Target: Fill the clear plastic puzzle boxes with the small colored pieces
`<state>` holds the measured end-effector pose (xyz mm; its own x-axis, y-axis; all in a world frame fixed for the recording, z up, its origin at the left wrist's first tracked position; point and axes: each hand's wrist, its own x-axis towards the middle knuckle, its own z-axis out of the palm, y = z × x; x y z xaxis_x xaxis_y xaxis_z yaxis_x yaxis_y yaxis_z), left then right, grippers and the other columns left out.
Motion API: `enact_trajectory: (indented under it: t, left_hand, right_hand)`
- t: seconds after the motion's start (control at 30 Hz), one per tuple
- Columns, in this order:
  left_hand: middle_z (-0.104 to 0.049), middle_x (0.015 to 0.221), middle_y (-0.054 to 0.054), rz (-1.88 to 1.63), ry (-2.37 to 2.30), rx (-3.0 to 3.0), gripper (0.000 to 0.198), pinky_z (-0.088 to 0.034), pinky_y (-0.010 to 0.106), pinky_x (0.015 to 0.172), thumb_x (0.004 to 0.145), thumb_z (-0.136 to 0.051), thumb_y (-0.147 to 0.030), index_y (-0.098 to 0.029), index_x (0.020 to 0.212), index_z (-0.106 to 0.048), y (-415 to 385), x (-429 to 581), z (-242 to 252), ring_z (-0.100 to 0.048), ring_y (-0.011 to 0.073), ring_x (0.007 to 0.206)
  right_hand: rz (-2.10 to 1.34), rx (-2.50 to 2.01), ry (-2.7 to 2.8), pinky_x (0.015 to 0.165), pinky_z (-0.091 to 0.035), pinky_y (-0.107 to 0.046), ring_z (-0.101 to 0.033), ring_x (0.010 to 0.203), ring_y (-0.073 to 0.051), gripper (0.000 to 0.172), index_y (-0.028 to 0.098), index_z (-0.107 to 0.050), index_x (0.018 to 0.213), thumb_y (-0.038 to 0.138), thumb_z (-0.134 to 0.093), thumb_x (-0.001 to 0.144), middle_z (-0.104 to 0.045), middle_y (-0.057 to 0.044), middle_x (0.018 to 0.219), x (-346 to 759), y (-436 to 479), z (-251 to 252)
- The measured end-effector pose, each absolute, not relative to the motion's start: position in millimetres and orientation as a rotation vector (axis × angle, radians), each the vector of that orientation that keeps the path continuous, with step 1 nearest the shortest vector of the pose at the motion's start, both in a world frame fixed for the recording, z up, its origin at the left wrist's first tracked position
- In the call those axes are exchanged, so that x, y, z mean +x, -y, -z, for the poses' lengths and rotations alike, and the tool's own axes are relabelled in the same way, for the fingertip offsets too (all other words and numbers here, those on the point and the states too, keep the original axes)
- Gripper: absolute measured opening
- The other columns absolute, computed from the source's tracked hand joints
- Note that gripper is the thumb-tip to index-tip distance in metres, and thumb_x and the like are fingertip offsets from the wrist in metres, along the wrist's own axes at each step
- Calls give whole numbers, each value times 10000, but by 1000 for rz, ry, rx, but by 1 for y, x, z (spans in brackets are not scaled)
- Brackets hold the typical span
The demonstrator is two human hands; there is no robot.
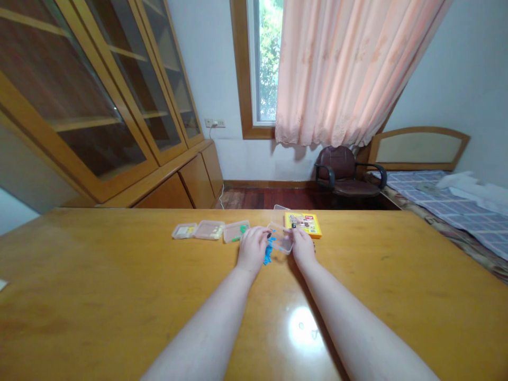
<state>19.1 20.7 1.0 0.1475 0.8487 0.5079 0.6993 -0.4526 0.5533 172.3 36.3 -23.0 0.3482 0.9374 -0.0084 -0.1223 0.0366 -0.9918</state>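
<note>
My right hand (303, 247) grips the right side of a clear plastic box (282, 244), which is tilted above the table. At the box's left edge is my left hand (254, 246), its fingers drawn together by small blue pieces; whether they hold a piece or the rim is too small to tell. A loose heap of blue building pieces (268, 255) lies on the table just below, between both hands. To the left, a clear box with green pieces (234, 233) sits partly behind my left hand.
Farther left stand a clear box with cream pieces (209, 229) and a smaller one with yellow and white contents (184, 231). Behind my right hand lies a yellow printed box (311, 223). The wooden table (138, 296) ends beyond them; a chair (343, 172) stands past it.
</note>
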Motion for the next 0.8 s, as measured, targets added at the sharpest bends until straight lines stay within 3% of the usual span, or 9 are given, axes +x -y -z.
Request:
enact_trajectory:
  t: [0.27, 0.5, 0.8]
  left_hand:
    - [-587, 916, 54, -1172, -1729, 1925, 172, -438, 281, 762, 841, -410, -220, -173, 913, -559, -32, 14, 10, -548, 152, 820]
    - [-611, 898, 50, -640, -1767, 2236, 201, -393, 302, 802, 848, -424, -256, -203, 894, -613, -27, 21, 15, -535, 183, 892]
    - [-607, 928, 39, -545, -1769, 2297, 167, -375, 314, 831, 810, -509, -297, -233, 914, -625, -23, 24, 14, -520, 191, 938]
  right_hand:
    - [-986, -1215, 702, 523, -401, -262, -537, 538, -156, 321, 174, -604, 648, 480, -512, 682, -620, -23, 584, 176, -40, 25]
    - [-985, -1182, 690, 528, -409, -266, -559, 566, -168, 325, 174, -613, 691, 482, -511, 676, -636, -27, 610, 175, -39, 22]
    - [-988, -1186, 699, 527, -404, -260, -535, 529, -151, 321, 178, -592, 674, 489, -509, 676, -613, -6, 579, 174, -40, 25]
